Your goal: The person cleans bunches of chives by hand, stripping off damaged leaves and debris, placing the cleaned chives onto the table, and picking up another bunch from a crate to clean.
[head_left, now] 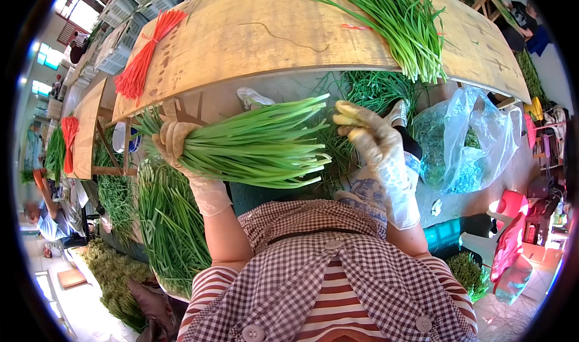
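Observation:
My left hand (173, 142), in a worn glove with a clear plastic cuff, is wrapped round one end of a bunch of garlic chives (259, 142). The bunch lies level above my lap, its loose pale ends fanning to the right. Just beyond those ends is my right hand (377, 140), also gloved, with yellow-stained fingertips. Its fingers are bent but apart, and I see nothing between them. On the wooden table (241, 47) ahead rests another bunch of chives (395, 25) with a red tie near it.
Red ties (148, 53) lie bundled at the table's left end. Loose chives (169, 221) are heaped at my left. A clear plastic bag (470, 143) of green scraps stands on the right, near a red and white chair (509, 221). Another person (54, 218) sits far left.

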The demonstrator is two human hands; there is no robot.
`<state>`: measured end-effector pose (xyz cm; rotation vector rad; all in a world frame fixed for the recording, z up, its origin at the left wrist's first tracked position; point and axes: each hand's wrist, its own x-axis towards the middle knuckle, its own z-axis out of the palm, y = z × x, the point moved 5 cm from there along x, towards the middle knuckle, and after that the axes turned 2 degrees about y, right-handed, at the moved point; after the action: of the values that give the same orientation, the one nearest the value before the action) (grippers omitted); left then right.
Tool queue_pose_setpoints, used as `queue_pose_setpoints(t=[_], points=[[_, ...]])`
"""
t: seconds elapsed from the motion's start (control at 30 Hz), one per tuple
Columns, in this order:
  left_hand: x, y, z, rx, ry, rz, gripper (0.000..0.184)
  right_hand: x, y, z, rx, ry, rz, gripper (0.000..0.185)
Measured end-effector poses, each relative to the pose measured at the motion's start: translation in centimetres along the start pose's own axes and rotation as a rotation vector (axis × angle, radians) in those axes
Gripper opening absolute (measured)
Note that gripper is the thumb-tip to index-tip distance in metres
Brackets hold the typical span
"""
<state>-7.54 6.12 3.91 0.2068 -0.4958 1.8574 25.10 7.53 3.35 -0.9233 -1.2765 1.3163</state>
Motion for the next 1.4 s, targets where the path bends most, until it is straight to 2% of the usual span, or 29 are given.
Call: queue_pose_setpoints(t=[0.07, 0.13, 0.23, 0.33, 0.4, 0.43, 0.47, 0.53, 0.6, 0.67, 0.7, 0.73, 0.8, 0.9, 1.0, 1.13, 1.17, 1.27, 1.3, 1.33, 1.4], points=[[-0.1, -1.1, 0.5, -0.014, -0.010, -0.028, 0.027, -0.3, -0.6, 1.3, -0.141, -0.197, 0.135, 0.054], [-0.1, -1.6, 0.7, -0.015, -0.017, -0.051, 0.027, -0.5, 0.5, 2.2, -0.071, -0.225, 0.294, 0.046], [-0.1, -1.6, 0.7, 0.014, -0.011, -0.054, 0.026, -0.1, 1.8, 2.1, -0.364, -0.187, 0.186, 0.031], [0.0, -1.3, 1.1, 0.058, 0.000, -0.022, 0.027, 0.2, 0.9, 1.0, -0.526, -0.116, -0.093, 0.017], [-0.1, -0.8, 1.6, 0.080, 0.002, 0.008, 0.027, 0.7, 1.6, -2.7, -0.549, 0.134, 0.025, 0.013], [0.0, -0.6, 1.8, 0.073, -0.010, 0.011, 0.027, 1.3, 2.5, -5.2, -0.497, 0.268, -0.026, 0.015], [0.0, -0.3, 2.1, 0.066, -0.021, 0.017, 0.027, 1.7, 3.2, -8.1, -0.888, 0.387, 0.062, 0.020], [-0.1, 0.5, 2.2, 0.084, -0.032, 0.019, 0.027, 1.3, 5.2, -11.4, -1.277, 0.296, -0.024, 0.025], [0.0, 1.1, 1.6, 0.139, -0.040, 0.011, 0.027, 0.7, 2.8, -7.4, -0.807, 0.233, 0.090, 0.029], [0.0, 0.9, 1.2, 0.115, -0.023, -0.011, 0.027, -0.9, 2.2, -3.0, -0.303, -0.046, 0.255, 0.027], [0.1, 0.7, 0.9, 0.102, -0.017, -0.024, 0.027, -1.6, 1.2, -0.9, -0.256, -0.149, 0.386, 0.026], [0.1, 0.5, 0.7, 0.102, -0.022, -0.035, 0.028, -2.2, 1.8, 0.6, -0.128, -0.198, 0.350, 0.023], [0.1, 0.3, 0.5, 0.107, -0.029, -0.056, 0.028, -2.4, 2.4, 1.9, -0.303, -0.214, 0.296, 0.021], [0.0, 0.4, 0.5, 0.076, 0.022, -0.028, 0.028, -2.3, 2.3, 2.3, -0.351, -0.266, 0.279, 0.017], [-0.1, 0.5, 0.8, -0.037, 0.116, 0.073, 0.027, -1.8, 1.2, 0.6, -0.436, -0.220, 0.295, 0.014], [-0.1, 1.7, 0.4, -0.096, 0.044, 0.052, 0.026, -0.3, 3.1, -4.2, -0.470, 0.127, 0.156, 0.021], [-0.2, 1.4, 0.5, -0.074, 0.035, 0.042, 0.027, -0.2, 2.7, -4.2, -0.319, 0.079, 0.225, 0.025], [-0.3, -0.5, 1.2, -0.076, 0.027, 0.026, 0.027, 0.6, 1.8, -1.5, -0.226, 0.025, 0.083, 0.030], [-0.4, -1.1, 1.3, -0.087, 0.028, 0.026, 0.027, 1.0, 1.2, -0.9, -0.390, 0.042, 0.085, 0.037], [-0.5, -1.3, 1.3, -0.081, 0.033, 0.016, 0.027, 1.5, 1.4, -0.5, -0.475, 0.023, 0.113, 0.042], [-0.6, -1.6, 1.0, -0.068, 0.044, -0.003, 0.027, 2.2, 3.5, 0.7, -0.250, -0.138, 0.300, 0.042]])
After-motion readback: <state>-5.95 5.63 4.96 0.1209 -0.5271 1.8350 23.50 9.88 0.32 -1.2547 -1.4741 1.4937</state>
